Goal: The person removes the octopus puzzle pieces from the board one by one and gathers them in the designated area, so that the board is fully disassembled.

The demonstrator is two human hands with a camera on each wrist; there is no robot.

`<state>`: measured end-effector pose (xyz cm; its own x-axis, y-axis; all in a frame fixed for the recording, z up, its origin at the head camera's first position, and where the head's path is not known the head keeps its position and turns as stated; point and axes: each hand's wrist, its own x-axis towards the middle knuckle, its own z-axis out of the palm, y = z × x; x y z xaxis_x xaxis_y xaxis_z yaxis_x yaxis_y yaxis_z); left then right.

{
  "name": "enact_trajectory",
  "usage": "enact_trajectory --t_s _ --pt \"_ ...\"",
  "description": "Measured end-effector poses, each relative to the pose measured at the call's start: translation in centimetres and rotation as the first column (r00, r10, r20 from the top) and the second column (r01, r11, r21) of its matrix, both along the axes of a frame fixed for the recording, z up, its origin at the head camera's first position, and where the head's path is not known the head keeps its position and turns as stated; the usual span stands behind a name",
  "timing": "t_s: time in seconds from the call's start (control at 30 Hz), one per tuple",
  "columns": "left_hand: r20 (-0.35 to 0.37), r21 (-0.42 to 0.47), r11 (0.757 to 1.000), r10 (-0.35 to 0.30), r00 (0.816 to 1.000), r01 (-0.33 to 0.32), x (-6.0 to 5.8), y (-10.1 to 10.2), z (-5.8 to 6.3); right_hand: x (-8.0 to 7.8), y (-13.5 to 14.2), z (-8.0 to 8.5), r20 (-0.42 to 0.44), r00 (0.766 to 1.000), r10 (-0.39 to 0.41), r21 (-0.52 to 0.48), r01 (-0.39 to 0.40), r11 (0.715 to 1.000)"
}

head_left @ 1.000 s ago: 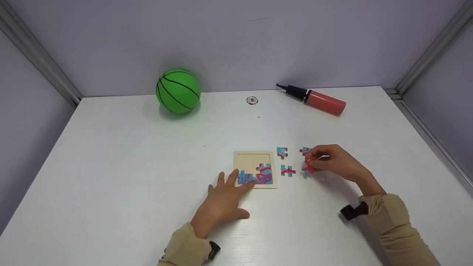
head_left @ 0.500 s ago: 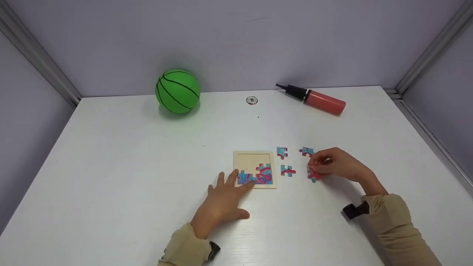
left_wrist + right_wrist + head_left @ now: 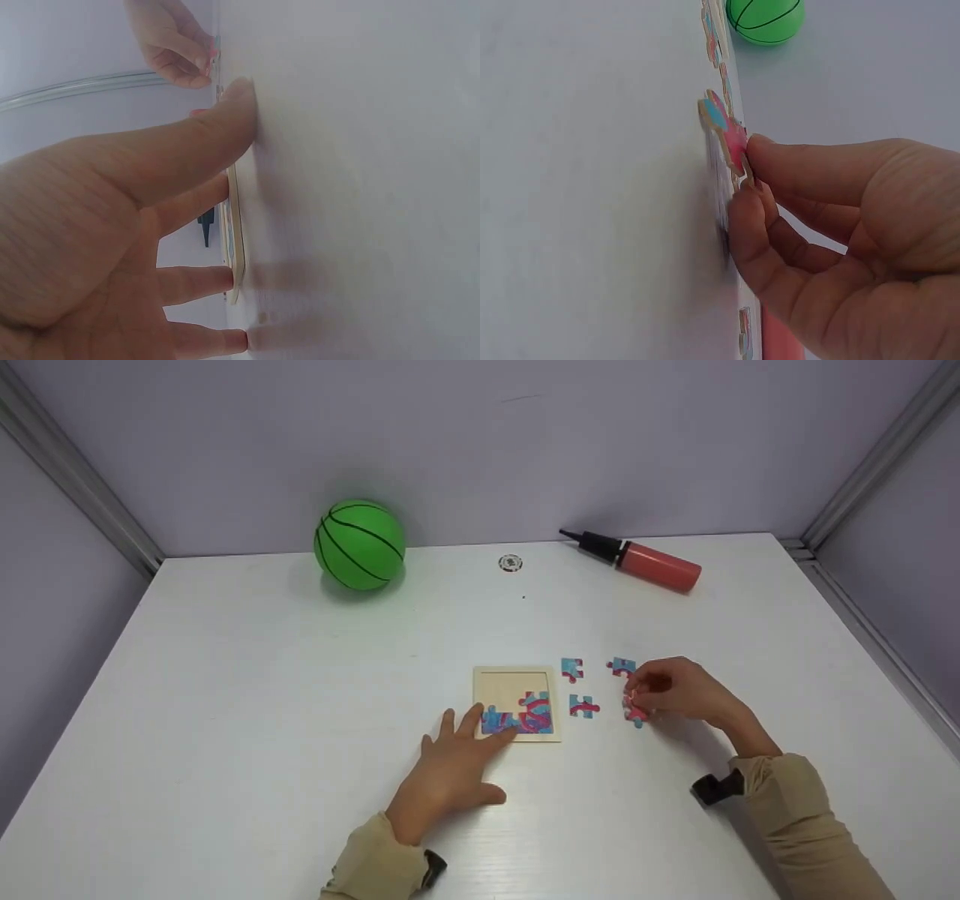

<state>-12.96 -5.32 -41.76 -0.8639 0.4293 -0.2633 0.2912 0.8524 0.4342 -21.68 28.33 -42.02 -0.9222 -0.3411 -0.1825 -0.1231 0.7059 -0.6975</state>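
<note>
My right hand (image 3: 679, 690) pinches a pink and blue jigsaw piece (image 3: 731, 139) between thumb and fingers, tilted close over the table. Part of the piece is hidden by the fingers in the head view. With fingers spread, my left hand (image 3: 448, 776) rests at the lower left of a wooden puzzle tray (image 3: 491, 681), fingertips on its edge and on the fitted pieces. Blue, purple and pink pieces (image 3: 536, 720) fill the tray's bottom row, with one more above at the right. Three loose jigsaw pieces, such as this one (image 3: 581, 706), lie between the tray and my right hand.
A green ball (image 3: 360, 545) with black lines stands at the back left of the white table (image 3: 262, 697). At the back right lies a red and black hand pump (image 3: 637, 561). A round black-and-white chip (image 3: 511, 563) is near the back edge.
My right hand has moved slightly right and toward me with the jigsaw piece, whose angle has turned. The left hand and the tray stay where they were.
</note>
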Motion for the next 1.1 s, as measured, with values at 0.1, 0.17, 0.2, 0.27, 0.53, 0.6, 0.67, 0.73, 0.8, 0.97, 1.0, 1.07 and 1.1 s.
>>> enact_trajectory --t_s 0.1,0.17,0.2,0.27,0.53,0.6,0.67,0.73,0.8,0.97,1.0,1.07,1.1 --pt "0.0 -0.003 1.0 -0.004 1.0 0.004 0.0 0.0 0.0 -0.1 0.0 -0.1 0.01 1.0 -0.013 0.01 0.013 1.0" --pt "-0.002 0.001 1.0 -0.004 1.0 0.004 0.0 -0.1 0.0 -0.1 0.0 -0.1 0.014 1.0 -0.018 0.016 0.018 1.0" --pt "-0.002 0.003 1.0 -0.003 1.0 0.003 0.0 -0.1 0.0 -0.1 0.0 -0.2 0.015 1.0 -0.022 0.02 0.021 1.0" --pt "-0.003 0.009 1.0 0.0 1.0 0.0 0.0 -0.1 -0.1 -0.1 0.0 -0.2 0.016 0.999 -0.03 0.025 0.029 0.999" --pt "-0.007 0.011 1.0 -0.001 1.0 0.001 0.0 -0.1 0.0 -0.2 -0.1 -0.1 0.015 0.999 -0.036 0.03 0.036 0.999" --pt "-0.005 0.013 1.0 -0.001 1.0 0.001 0.0 -0.1 -0.1 -0.2 -0.1 -0.1 0.011 0.999 -0.034 0.022 0.034 0.999" --pt "-0.002 0.017 1.0 0.001 1.0 -0.001 0.0 -0.1 -0.1 -0.2 -0.1 -0.1 0.008 0.999 -0.033 0.017 0.033 0.999" --pt "0.0 0.019 1.0 0.003 1.0 -0.003 0.0 -0.1 -0.2 -0.1 -0.1 0.0 0.005 0.999 -0.037 0.006 0.037 0.999" --pt "0.001 0.019 1.0 0.004 1.0 -0.004 0.0 -0.1 -0.2 -0.1 -0.2 0.1 0.009 0.999 -0.045 -0.013 0.045 0.999" --pt "0.006 0.015 1.0 0.008 1.0 -0.008 0.0 -0.1 -0.2 -0.1 -1.1 0.4 -0.004 0.999 -0.042 -0.046 0.041 0.998" --pt "0.004 0.013 1.0 0.007 1.0 -0.008 -0.1 -0.1 -0.2 -0.1 -1.5 0.4 -0.011 0.999 -0.035 -0.047 0.034 0.998" --pt "0.002 0.01 1.0 0.007 1.0 -0.007 -0.1 -0.1 -0.2 -0.2 -2.2 0.4 -0.02 1.0 -0.019 -0.051 0.017 0.999" --pt "0.0 0.009 1.0 0.007 1.0 -0.007 -0.1 0.0 -0.2 -0.3 -2.6 0.4 -0.023 1.0 -0.009 -0.059 0.008 0.998"
